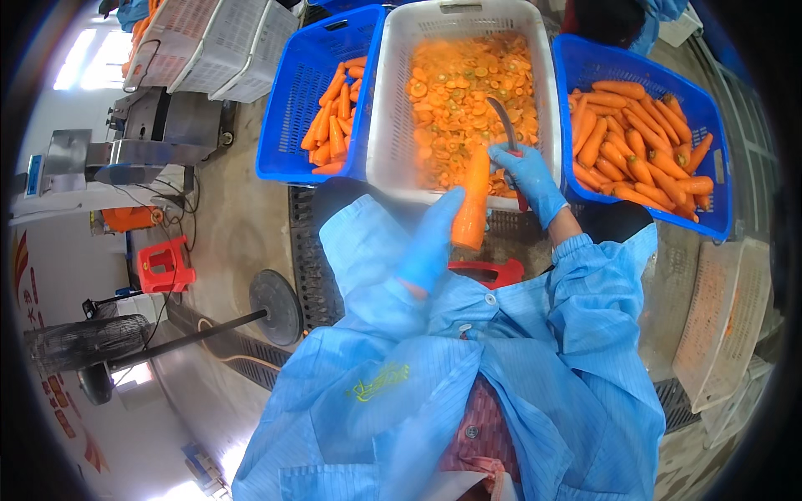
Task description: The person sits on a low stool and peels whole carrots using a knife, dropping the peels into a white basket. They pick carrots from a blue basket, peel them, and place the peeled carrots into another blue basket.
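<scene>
My left hand (432, 235), blue-gloved and blurred, holds a large carrot (472, 203) upright at its side. Close to the top of that carrot, my right hand (528, 178), also gloved, grips a red-handled knife with a curved blade (503, 119) that points up and away. Both hands are over the near rim of a white plastic crate (390, 125) holding cut carrot slices and ends (467, 94). Carrots (338, 122) lie in a blue crate (276, 134) on the left. A blue crate (723, 181) on the right holds many whole carrots (639, 144).
Stacked white crates (216, 53) stand at the upper left, near a steel machine (156, 131). A red stool (164, 265) and a floor fan with a round base (276, 307) are on the left. Another white crate (720, 325) stands at the right. Part of a person (658, 22) shows beyond.
</scene>
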Available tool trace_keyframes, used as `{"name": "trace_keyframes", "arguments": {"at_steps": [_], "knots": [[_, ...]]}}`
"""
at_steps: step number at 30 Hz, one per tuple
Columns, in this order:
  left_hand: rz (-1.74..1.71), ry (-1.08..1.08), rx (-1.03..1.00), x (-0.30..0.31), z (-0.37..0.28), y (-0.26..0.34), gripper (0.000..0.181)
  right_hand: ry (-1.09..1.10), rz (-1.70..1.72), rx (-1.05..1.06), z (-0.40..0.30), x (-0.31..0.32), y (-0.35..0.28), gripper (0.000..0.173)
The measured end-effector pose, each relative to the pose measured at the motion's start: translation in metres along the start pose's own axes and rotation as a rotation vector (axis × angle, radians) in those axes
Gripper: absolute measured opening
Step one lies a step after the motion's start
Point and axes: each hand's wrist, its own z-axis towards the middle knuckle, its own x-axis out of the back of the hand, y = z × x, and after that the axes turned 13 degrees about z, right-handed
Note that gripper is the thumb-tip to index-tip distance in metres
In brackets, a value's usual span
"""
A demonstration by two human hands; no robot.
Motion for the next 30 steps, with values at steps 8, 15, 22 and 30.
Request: {"name": "trace_keyframes", "arguments": {"at_steps": [8,15,22,30], "knots": [[0.561,0.223,-0.359,0.004,0.021,-0.013,0.06,-0.208,-0.038,-0.183,-0.025,-0.014,-0.01,0.043],[0.457,0.13,-0.298,0.003,0.022,-0.01,0.06,-0.218,0.319,-0.15,-0.018,-0.011,0.015,0.03],[-0.082,-0.103,-0.094,0.002,0.01,0.005,0.053,-0.116,0.032,0.044,-0.016,-0.011,0.016,0.028],[-0.036,0.024,-0.084,0.012,0.009,0.002,0.046,-0.031,-0.951,0.845,-0.025,-0.004,0.022,0.012]]}}
